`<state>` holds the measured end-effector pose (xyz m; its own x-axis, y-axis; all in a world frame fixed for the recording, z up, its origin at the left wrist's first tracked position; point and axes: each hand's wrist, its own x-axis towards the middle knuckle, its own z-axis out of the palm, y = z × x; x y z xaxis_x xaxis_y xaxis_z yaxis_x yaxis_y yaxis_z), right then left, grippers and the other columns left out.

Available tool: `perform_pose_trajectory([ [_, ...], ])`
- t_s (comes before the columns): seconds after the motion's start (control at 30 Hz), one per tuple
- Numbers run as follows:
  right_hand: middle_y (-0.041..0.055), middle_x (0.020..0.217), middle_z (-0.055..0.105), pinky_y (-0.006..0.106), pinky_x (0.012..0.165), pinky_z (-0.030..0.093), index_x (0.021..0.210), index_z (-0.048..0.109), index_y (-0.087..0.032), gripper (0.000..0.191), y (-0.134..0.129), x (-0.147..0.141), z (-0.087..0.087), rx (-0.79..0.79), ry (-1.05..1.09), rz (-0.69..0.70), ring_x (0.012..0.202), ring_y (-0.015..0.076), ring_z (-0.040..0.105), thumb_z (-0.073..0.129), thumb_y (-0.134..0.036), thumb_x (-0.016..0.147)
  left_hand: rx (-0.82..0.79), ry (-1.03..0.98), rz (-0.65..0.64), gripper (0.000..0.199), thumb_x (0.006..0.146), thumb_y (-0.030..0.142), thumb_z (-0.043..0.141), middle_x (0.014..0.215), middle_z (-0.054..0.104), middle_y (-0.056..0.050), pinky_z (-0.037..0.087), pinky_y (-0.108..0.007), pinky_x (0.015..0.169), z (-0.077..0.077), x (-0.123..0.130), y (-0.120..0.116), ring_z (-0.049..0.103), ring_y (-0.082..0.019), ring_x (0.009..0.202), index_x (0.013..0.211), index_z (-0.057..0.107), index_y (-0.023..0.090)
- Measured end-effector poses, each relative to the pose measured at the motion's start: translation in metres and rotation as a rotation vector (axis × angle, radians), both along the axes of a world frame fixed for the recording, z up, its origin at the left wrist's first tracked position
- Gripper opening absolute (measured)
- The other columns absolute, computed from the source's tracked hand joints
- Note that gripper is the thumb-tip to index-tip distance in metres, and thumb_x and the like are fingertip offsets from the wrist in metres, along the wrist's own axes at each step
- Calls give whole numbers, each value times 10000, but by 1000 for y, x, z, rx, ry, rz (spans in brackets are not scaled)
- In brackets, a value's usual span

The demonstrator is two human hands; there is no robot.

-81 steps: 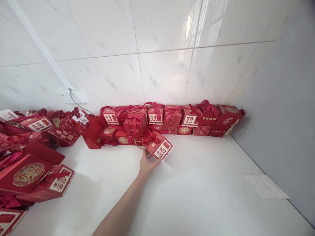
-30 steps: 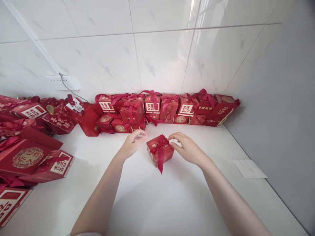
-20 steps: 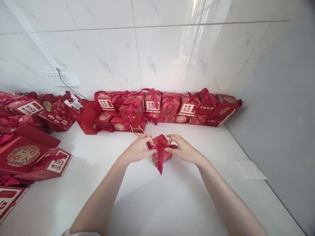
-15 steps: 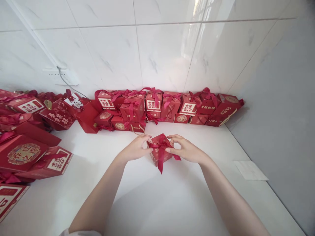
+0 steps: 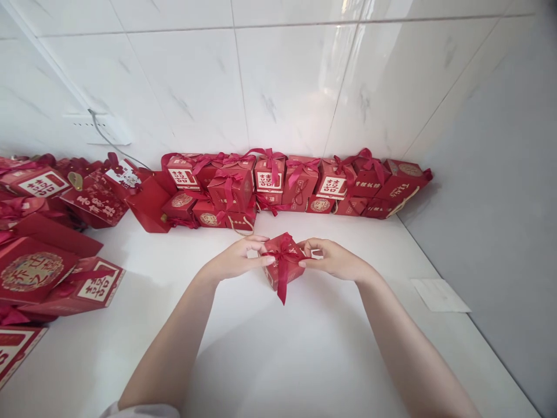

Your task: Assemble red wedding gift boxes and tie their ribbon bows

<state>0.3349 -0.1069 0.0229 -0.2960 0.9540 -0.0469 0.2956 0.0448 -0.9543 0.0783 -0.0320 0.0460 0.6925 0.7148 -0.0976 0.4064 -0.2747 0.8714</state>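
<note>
A small red gift box (image 5: pixel 268 275) stands on the white tabletop in front of me, one corner turned my way. A dark pink ribbon (image 5: pixel 282 280) is tied in a bow over its top, and one tail hangs down the front. At the box's left side, my left hand (image 5: pixel 235 258) has thumb and fingers closed on the bow's left part. My right hand (image 5: pixel 334 259) pinches the ribbon on the right side. The fingertips partly cover the bow's loops.
Red gift boxes (image 5: pixel 301 184) with ribbons are stacked along the tiled wall (image 5: pixel 287 87). More boxes (image 5: pixel 39 270) are piled at the left. A white paper (image 5: pixel 440 295) lies at the right edge beside a grey panel (image 5: pixel 513 232). A cable (image 5: pixel 102 134) runs from a wall socket.
The right hand has shifted slightly outward to the right, drawing the ribbon along. The left hand remains at the box's left side. The whole view has shifted a little.
</note>
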Motion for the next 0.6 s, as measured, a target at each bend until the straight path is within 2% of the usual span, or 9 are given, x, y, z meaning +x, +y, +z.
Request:
perform_pose_trajectory([
  [0.07,27,1018,694,364,837,477,758,500,-217,194,-1,0,3,40,-22,-41,916,209,635,660,-310,815,20,51,103,307,778,533,674,1318,590,-69,419,-409,1075,-1,1,0,445,-317,1337,791,769,242],
  [0.13,0,876,681,321,732,466,792,530,-217,105,-3,-2,6,111,-96,-94,781,179,614,618,-257,832,61,131,188,394,789,604,624,1345,575,-68,423,-395,1064,-3,2,0,495,-308,1288,812,765,237],
  [0.23,-24,781,649,287,690,436,824,581,-219,49,-8,-5,14,246,-204,-136,716,155,578,572,-183,857,136,238,238,477,767,675,590,1346,576,-65,458,-378,1002,-4,4,0,540,-305,1234,737,725,219],
  [0.33,-16,843,656,269,706,433,853,605,-221,123,-12,-6,21,379,-269,-136,761,150,583,555,-109,861,230,298,227,515,739,705,592,1284,616,-68,455,-369,978,-5,6,-1,557,-304,1215,632,658,205],
  [0.43,-3,869,636,260,711,431,848,607,-216,150,-17,-4,26,490,-337,-92,771,149,579,564,-73,861,299,321,203,503,714,700,618,1232,642,-68,450,-357,955,-8,7,0,582,-288,1171,619,654,207],
  [0.6,-10,796,592,258,652,382,766,571,-209,177,-24,-1,31,506,-590,-8,681,141,518,562,-63,865,336,302,191,468,689,669,662,1125,674,-58,458,-319,875,-16,7,4,617,-260,1051,633,675,205],
])
